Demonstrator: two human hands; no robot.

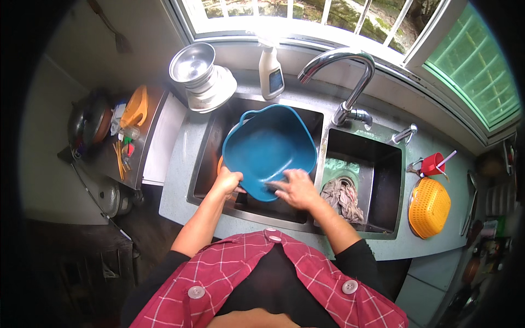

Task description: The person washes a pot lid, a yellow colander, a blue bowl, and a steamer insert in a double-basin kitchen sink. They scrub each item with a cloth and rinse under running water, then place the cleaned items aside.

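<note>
A blue plastic basin [268, 143] with a wavy rim is tilted toward me over the left sink bowl [201, 176]. My left hand [228, 183] grips its lower left rim. Over the near inner wall of the basin is my right hand [297, 189], slightly blurred, with fingers apart; I cannot tell whether the fingertips touch the plastic. Part of an orange rim [220, 166] shows behind the basin beside my left hand. The basin hides most of what lies in that bowl.
Crumpled wet cloth [344, 199] lies in the right sink bowl [385, 184]. Behind stand a chrome faucet [361, 78], a white spray bottle [270, 76] and stacked metal bowls [197, 71]. A yellow colander [430, 207] and red cup [432, 164] sit at right.
</note>
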